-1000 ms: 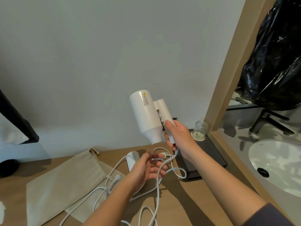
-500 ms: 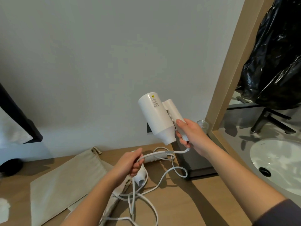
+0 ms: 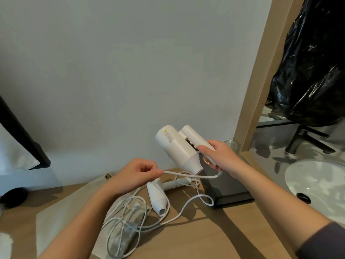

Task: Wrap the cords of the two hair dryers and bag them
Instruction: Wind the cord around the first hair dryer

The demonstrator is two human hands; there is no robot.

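The cloth bag (image 3: pixel 61 217) lies unfilled at 7 o'clock on the table (image 3: pixel 214 240). The held hair dryer (image 3: pixel 175 146) has tilted flatter, with the right hand (image 3: pixel 218 156) gripping its handle. The second dryer (image 3: pixel 156 197) lies at its 6 o'clock. The left hand (image 3: pixel 136 174) has risen and pinches the cord (image 3: pixel 190 176) taut, so wrapping is probably starting.

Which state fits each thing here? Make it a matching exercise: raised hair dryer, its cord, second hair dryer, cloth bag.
Things: 1 raised hair dryer; 2 cord; 3 second hair dryer; 4 cloth bag.
States: A pinched by left hand; B spread flat, leftmost; C gripped at the handle by right hand; D lying on the counter, nozzle toward camera.
Pairs: 1-C, 2-A, 3-D, 4-B.
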